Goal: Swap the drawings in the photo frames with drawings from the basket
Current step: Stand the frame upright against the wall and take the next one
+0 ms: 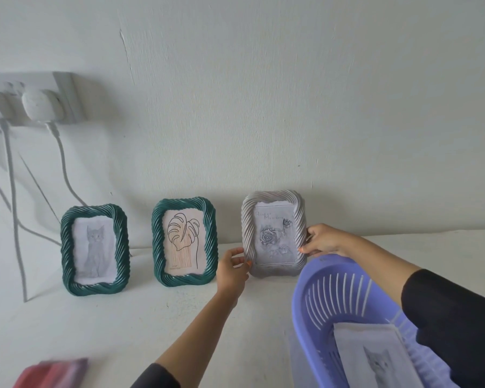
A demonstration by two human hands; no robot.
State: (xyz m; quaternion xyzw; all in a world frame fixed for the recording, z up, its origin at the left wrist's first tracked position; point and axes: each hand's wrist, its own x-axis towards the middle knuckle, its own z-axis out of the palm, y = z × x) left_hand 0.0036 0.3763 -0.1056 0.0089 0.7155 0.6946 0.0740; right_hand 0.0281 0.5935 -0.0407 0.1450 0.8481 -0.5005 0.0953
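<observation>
From the head view, a purple basket (333, 289) with slotted walls sits toward the near right corner of the table (123, 317). In it lies a loose cat drawing (375, 357), a sheet flat on the basket floor with its long axis running from the near side to the far side.

Three frames line the far edge of the table by the wall (263, 93), all upright in portrait, long axis vertical, faces toward the camera. The left green frame (94, 210) holds a framed cat drawing (94, 247). The middle green frame (184, 203) holds a leaf drawing (183, 242). The grey frame (272, 197) is the rightmost, just beyond the basket's far rim, and holds a rose drawing (273, 236). Whether its base rests on the table cannot be told.

The left hand (233, 268) grips the grey frame's lower left edge, thumb on the front and fingers curled behind. The right hand (324, 239) grips its right edge the same way, above the basket rim.

A wall socket (39, 99) with white cables (65, 169) is at the far left, and a blurred red object (51, 373) lies at the near left edge.
</observation>
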